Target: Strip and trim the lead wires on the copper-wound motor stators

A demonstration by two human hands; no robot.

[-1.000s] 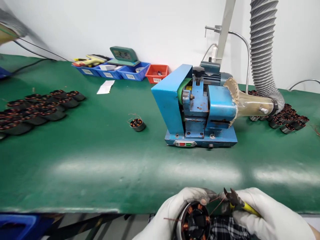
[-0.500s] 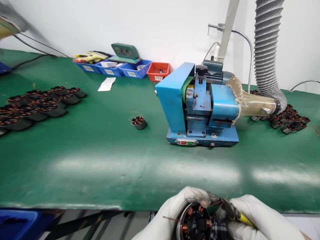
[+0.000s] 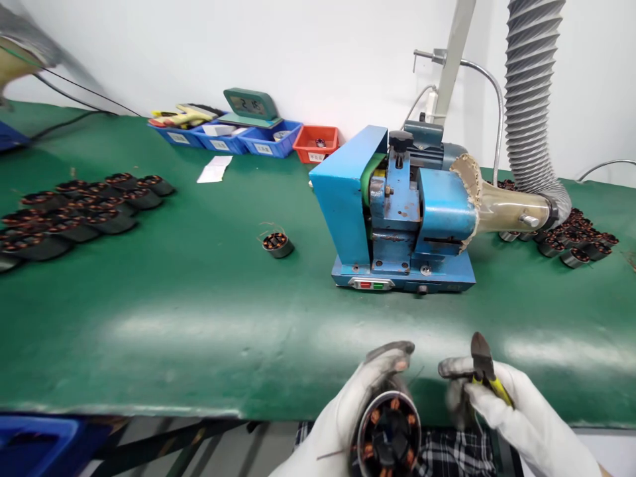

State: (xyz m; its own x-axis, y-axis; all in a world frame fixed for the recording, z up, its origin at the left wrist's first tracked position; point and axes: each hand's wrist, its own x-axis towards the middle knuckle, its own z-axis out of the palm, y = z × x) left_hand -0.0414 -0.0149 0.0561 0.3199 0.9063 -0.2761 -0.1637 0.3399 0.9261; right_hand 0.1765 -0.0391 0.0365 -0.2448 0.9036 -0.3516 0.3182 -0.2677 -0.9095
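Note:
My left hand [image 3: 342, 414], in a white glove with dark fingertips, is closed around a motor stator [image 3: 390, 434], a metal ring with copper windings inside. Its open end faces up toward me, and a thin wire sticks out on the left. In my gloved right hand [image 3: 517, 404] are wire cutters [image 3: 484, 371] with yellow handles, jaws pointing up and away. The cutters are apart from the stator, to its right. Both hands are over the front edge of the green table [image 3: 199, 344]. Some right fingers are blurred.
A blue belt machine [image 3: 397, 212] with a grey duct hose [image 3: 534, 99] stands ahead. One stator [image 3: 277, 244] lies left of it; more stators are grouped at far left [image 3: 79, 212] and right [image 3: 576, 238]. Blue bins [image 3: 271, 142], a red bin [image 3: 317, 144] and a clock [image 3: 251, 104] line the wall.
My right hand with the wire cutters has drawn away from the stator to the right, and the cutter jaws now point upward. The fingers of my left hand have lifted a little.

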